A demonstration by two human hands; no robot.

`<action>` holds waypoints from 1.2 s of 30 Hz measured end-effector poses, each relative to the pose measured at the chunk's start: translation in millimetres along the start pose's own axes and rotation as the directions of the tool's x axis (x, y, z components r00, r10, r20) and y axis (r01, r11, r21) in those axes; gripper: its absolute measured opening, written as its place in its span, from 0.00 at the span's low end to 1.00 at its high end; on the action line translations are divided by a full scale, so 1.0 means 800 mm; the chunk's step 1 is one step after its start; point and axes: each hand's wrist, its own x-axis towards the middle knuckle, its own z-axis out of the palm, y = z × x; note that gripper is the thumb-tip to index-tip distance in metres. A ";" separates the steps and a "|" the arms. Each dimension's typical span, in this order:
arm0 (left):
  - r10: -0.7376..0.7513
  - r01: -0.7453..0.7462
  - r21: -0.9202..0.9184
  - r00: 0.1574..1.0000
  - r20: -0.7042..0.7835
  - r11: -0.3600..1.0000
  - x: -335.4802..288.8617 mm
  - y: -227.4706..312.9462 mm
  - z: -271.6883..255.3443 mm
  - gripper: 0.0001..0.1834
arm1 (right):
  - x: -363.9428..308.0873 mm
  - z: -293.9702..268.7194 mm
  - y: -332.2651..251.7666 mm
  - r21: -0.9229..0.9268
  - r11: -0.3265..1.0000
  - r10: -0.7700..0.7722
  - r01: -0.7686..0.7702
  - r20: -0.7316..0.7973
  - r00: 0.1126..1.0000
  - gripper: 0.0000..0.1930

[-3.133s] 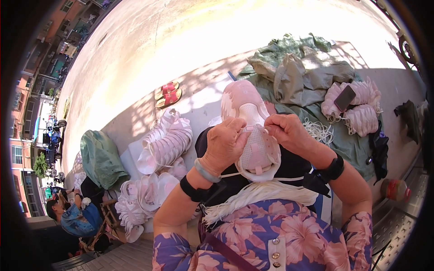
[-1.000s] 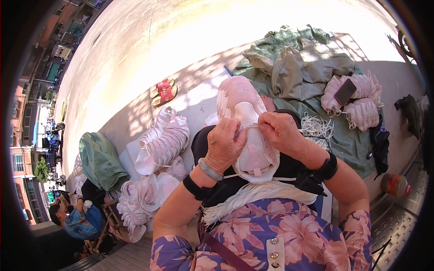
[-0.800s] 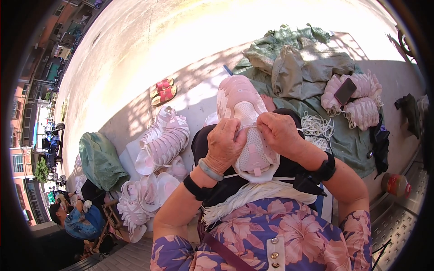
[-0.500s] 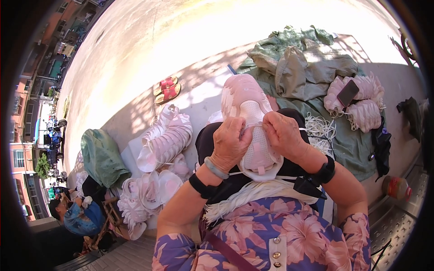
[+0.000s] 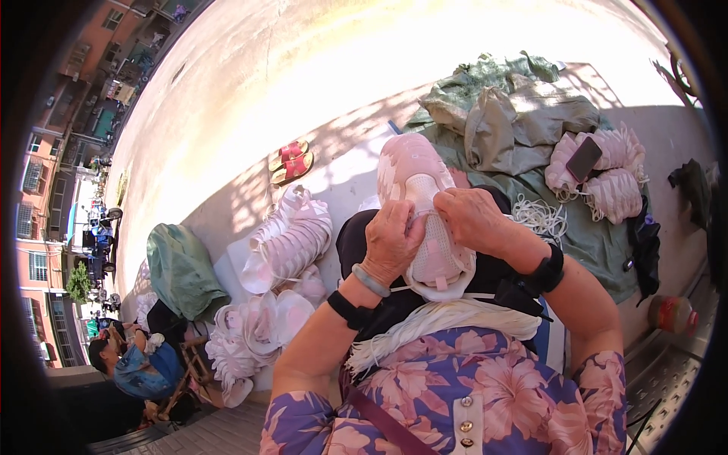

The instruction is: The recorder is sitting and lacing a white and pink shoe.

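Note:
A pale pink and white shoe upper (image 5: 415,161) rests on my lap, its toe pointing away from me and its heel collar toward my body. My left hand (image 5: 394,236) is closed at the left edge of its lacing area. My right hand (image 5: 472,218) pinches at the opposite edge, thumb and fingertips close together. Whether a lace lies between the fingertips is hidden. Across my lap, just below the heel, stretches a bundle of white shoelaces (image 5: 413,326). Thin white lace ends stick out beside the heel on both sides.
Stacked pink-white uppers (image 5: 292,241) lie at left, beside a green sack (image 5: 182,269). Red sandals (image 5: 292,163) stand farther off. At right are loose white laces (image 5: 540,218), green cloth (image 5: 595,258), more uppers (image 5: 614,193) with a phone (image 5: 584,158), and a jar (image 5: 671,313). A person (image 5: 140,368) sits at lower left.
My right hand has moved slightly left and up along the upper, nearer my left hand. The view has shifted a little, so the surroundings sit slightly lower and farther right.

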 end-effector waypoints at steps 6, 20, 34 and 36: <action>0.016 -0.015 0.049 1.000 -0.014 0.999 -0.001 0.001 -0.002 0.11 | 0.004 0.007 0.000 0.112 0.991 0.069 -0.072 0.028 0.997 0.03; -0.175 0.204 -0.243 0.975 0.137 0.948 -0.005 0.009 -0.025 0.17 | -0.007 0.023 -0.014 -0.183 0.980 -0.099 0.077 -0.119 0.988 0.07; -0.188 0.214 -0.307 0.976 0.113 0.927 -0.008 0.002 -0.018 0.13 | -0.019 0.021 -0.017 0.087 0.995 0.069 -0.052 -0.214 0.974 0.04; -0.202 0.229 -0.351 0.973 0.113 0.908 -0.009 0.002 -0.021 0.13 | -0.017 0.020 -0.017 0.096 0.994 0.064 -0.043 -0.221 0.973 0.04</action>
